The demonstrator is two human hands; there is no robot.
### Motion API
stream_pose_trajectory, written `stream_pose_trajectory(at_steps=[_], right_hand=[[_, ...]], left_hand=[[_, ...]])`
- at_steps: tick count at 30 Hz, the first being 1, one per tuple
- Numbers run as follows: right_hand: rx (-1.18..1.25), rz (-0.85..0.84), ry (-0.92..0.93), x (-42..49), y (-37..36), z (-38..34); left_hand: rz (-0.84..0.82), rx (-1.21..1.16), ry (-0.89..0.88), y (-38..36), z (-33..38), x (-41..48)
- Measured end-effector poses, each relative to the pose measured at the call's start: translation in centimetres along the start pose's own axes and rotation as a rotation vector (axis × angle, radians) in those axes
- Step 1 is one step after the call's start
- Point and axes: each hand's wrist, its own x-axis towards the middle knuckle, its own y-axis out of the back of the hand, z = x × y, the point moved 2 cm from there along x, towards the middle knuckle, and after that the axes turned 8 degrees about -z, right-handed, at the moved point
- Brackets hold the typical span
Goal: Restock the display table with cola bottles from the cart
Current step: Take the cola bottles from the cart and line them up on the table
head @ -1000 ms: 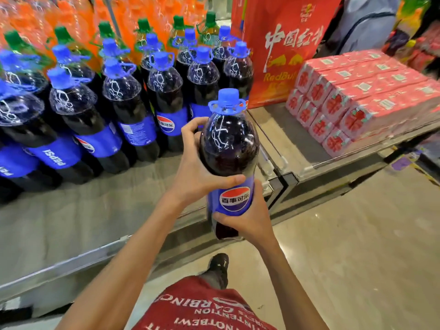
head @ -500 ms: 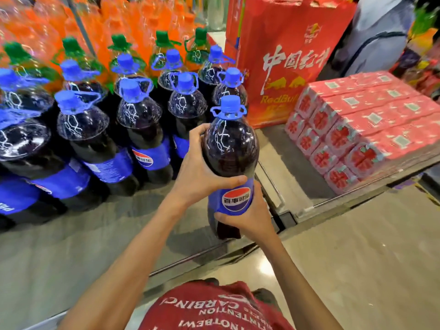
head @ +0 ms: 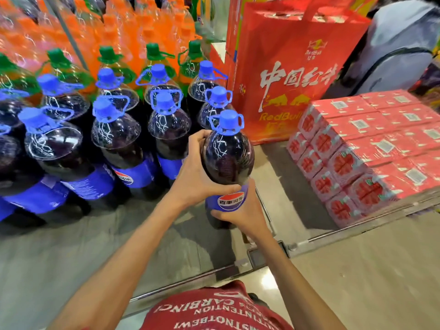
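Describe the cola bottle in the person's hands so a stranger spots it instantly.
Start at the red fabric gift bag with white lettering. Left of it, dark blue-capped plastic cola bottles stand in rows on the grey table; the held bottle is front right. It alone is gripped by two hands: left hand on its shoulder, right hand over its blue label.

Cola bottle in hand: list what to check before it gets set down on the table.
1. Grip of left hand round the shoulder of the cola bottle: ok, fingers wrapped.
2. Grip of right hand at the label: ok.
3. Bottle upright, blue cap on: ok.
4. Bare display table in front of the standing bottles: ok.
5. Base resting on the table: cannot tell from this view.
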Motion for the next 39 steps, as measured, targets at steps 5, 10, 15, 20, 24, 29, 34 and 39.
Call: stream_pose_trajectory(at_steps=[5,10,15,20,24,29,34,39], right_hand=[[0.014,0.006,0.035,1.4,1.0,0.7],[-0.015,0.01,0.079,1.9,1.3,1.2],[-0.074,0.0,0.1,2.6,0.9,1.6],[-0.126,-0.011,0.091,3.2,0.4,1.8],[-0.116,-0.018,0.089,3.1,0.0,1.9],[-0.085,-0.023,0.062,3.1,-0.2,2.4],[-0.033,0.002,0.062,2.8,0.1,2.8],[-0.008,0.0,0.063,2.6,0.0,2.9]], left_hand=[[-0.035,0.076,-0.029,-1.1,0.1,0.8],[-0.011,0.068,-0.042,-1.5,0.2,0.7],[0.013,0.092,-0.033,-1.1,-0.3,0.3],[0.047,0.118,0.0,-0.2,-0.3,-0.2],[0.05,0.106,-0.023,0.0,-1.3,-0.6],[0.023,0.099,-0.043,-0.2,-2.1,-0.7],[-0.008,0.159,-0.069,-1.0,-1.8,0.0],[-0.022,0.172,-0.104,-1.0,-2.3,-0.1]])
